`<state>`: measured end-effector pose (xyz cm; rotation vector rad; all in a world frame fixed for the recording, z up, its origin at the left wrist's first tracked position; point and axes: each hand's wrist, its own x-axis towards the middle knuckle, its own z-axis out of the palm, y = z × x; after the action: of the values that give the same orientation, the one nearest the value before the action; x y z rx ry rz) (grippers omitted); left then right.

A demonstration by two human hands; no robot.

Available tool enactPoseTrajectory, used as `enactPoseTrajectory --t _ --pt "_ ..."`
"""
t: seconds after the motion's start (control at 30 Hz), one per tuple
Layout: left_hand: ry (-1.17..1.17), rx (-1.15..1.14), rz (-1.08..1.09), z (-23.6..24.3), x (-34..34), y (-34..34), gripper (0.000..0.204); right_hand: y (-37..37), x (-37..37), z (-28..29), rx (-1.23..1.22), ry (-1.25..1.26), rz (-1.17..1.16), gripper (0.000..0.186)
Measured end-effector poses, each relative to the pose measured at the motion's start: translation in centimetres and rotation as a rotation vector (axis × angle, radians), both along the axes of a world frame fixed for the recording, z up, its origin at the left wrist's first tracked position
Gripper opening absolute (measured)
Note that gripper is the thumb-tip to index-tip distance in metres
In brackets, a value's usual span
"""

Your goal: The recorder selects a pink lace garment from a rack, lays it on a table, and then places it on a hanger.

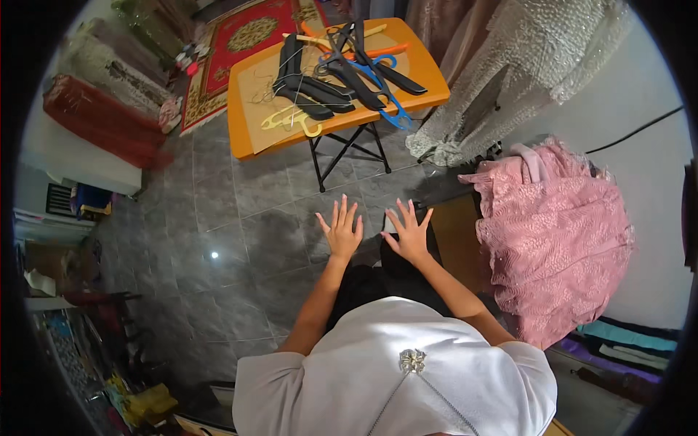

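Left hand [341, 232] and right hand [411, 236] both splayed, empty. Table [420, 62], hangers [354, 81] on top, at 12 o'clock; pink fabric [556, 240] at 3 o'clock.

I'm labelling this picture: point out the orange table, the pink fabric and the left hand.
Orange table [429, 78], head view: bare top near right edge.
Pink fabric [560, 240], head view: its middle.
Left hand [342, 236], head view: its back.
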<state>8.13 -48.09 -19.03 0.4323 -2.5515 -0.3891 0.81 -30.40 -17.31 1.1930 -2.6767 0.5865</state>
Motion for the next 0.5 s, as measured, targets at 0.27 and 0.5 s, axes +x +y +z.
enactPoseTrajectory --t 0.27,0.5 --pt "0.019 -0.079 0.235 2.3 -6.5 -4.6 0.055 -6.8 -12.5 1.4 -0.09 0.123 -0.043 0.072" --pt "-0.017 -0.105 0.19 2.3 -15.6 -9.1 0.065 -11.9 -22.8 2.1 -0.056 0.123 -0.064 0.073"
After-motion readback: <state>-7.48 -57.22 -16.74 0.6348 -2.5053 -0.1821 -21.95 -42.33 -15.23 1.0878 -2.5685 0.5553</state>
